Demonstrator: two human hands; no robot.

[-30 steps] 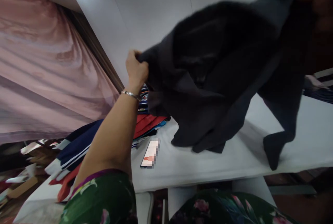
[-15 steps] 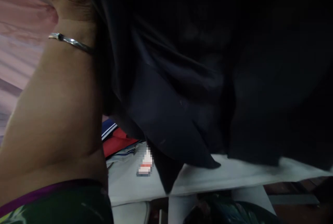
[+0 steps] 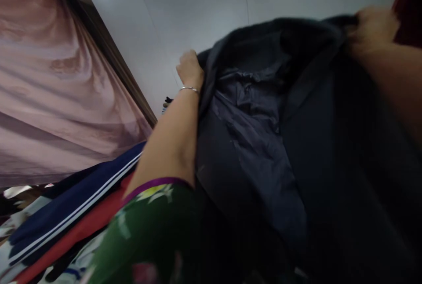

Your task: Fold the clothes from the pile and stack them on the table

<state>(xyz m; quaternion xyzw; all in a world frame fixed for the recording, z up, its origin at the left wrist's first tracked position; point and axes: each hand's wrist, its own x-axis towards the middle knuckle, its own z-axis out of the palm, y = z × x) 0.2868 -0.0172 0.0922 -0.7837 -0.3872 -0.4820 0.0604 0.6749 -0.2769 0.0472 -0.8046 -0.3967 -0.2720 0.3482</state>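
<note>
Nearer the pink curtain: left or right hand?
Left. The left hand is right of the pink curtain, gripping the dark jacket; the right hand is farther right, gripping the jacket's other side.

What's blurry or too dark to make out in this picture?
In the head view, the right hand is smeared, probably by motion; in the head view, the dark jacket sinks to near black toward the bottom, hiding its folds; also in the head view, its lining catches a faint sheen.
</note>
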